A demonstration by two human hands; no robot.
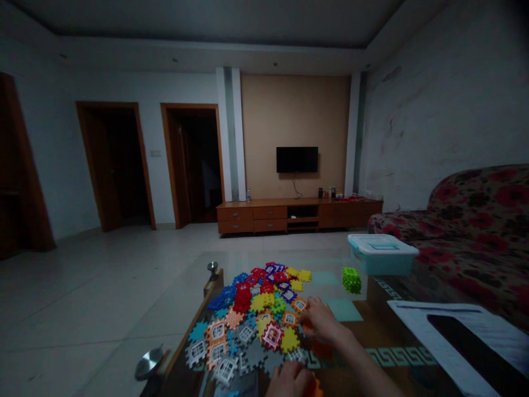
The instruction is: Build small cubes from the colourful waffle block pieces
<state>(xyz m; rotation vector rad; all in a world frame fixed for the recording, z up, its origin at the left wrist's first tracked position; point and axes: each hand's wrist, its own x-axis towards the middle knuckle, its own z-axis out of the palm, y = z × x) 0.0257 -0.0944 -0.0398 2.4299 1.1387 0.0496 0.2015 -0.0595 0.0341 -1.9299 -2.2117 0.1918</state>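
Observation:
On the glass table lies a heap of colourful interlocking plastic tiles (264,302) with toothed edges, some with window patterns. My right hand (323,321) is at the heap's right side, its fingers bent down around an orange tile that is mostly hidden. Beside those fingers lie an orange window tile (290,318) and a yellow tile (290,340). At the bottom edge, my left hand (289,380) is curled, with an orange toothed tile (316,387) at its fingers. Its fingertips are partly hidden. A green block of joined tiles (351,280) stands farther right.
A lidded turquoise box (383,255) stands at the table's far right. Papers (483,336) with a dark flat object (475,347) lie on the right. Metal table fittings (149,362) rise along the left edge. A floral sofa (475,220) is at the right.

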